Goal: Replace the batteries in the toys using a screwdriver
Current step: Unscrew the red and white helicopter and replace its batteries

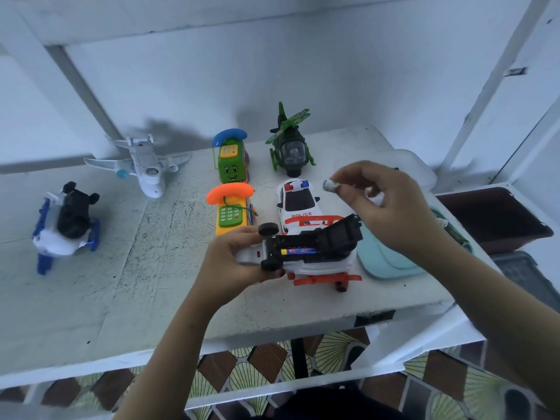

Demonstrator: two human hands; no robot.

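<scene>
Now left hand (230, 262) gripping upturned white toy (303, 256), right hand (385, 204) pinching battery (329, 185); police car (298, 204) sitting beyond, teal pouch (385, 262) below right wrist.

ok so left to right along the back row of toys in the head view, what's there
white toy airplane → green toy phone with blue handset → green toy helicopter

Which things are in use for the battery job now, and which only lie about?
In use: upturned toy held by left hand, battery pinched by right hand.
Lying about: plane, green phone, yellow phone, helicopter, police car, pouch, blue toy.
</scene>
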